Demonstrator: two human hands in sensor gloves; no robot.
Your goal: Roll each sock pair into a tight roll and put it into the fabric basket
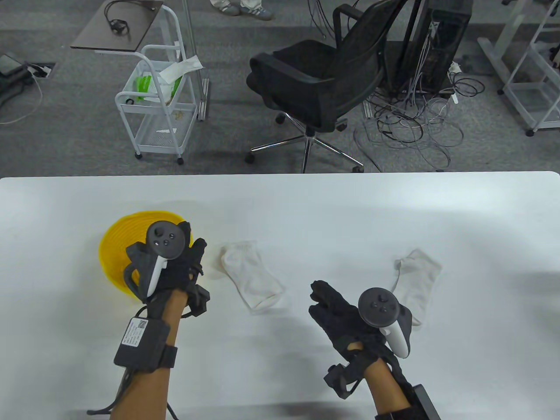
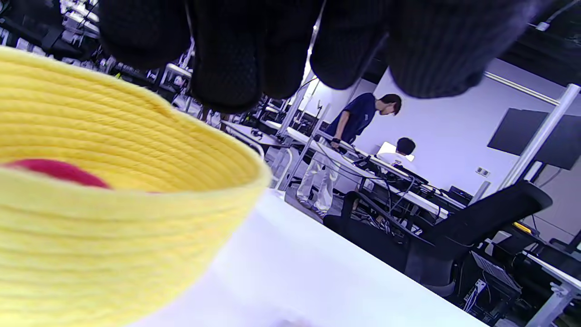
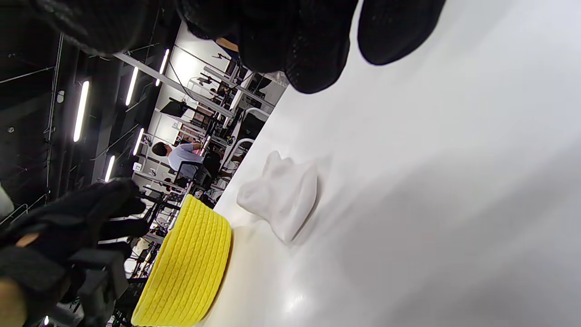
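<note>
Two white socks lie flat and unrolled on the white table (image 1: 280,205): one sock (image 1: 253,276) just right of the yellow fabric basket (image 1: 114,258), the other sock (image 1: 415,280) well apart toward the right, partly behind the right hand's tracker. The basket stands at the table's left; only the left wrist view looks over its rim, showing something red (image 2: 59,171) inside, hidden in the table view by the left hand. A white label (image 1: 135,331) on the box strapped to the left forearm carries a square code and small print too fine to read. The right wrist view shows the basket's ribbed outer wall and the nearer sock lumped beside it, which the left wrist view does not. The left hand (image 1: 175,262) hovers over the basket's right side, fingers loosely hanging, holding nothing. The right hand (image 1: 339,310) hangs above bare table between the socks, fingers relaxed and slightly bent, gripping nothing. Beyond the table stand a black office chair (image 1: 323,83) and a white wire cart (image 1: 157,100).
</note>
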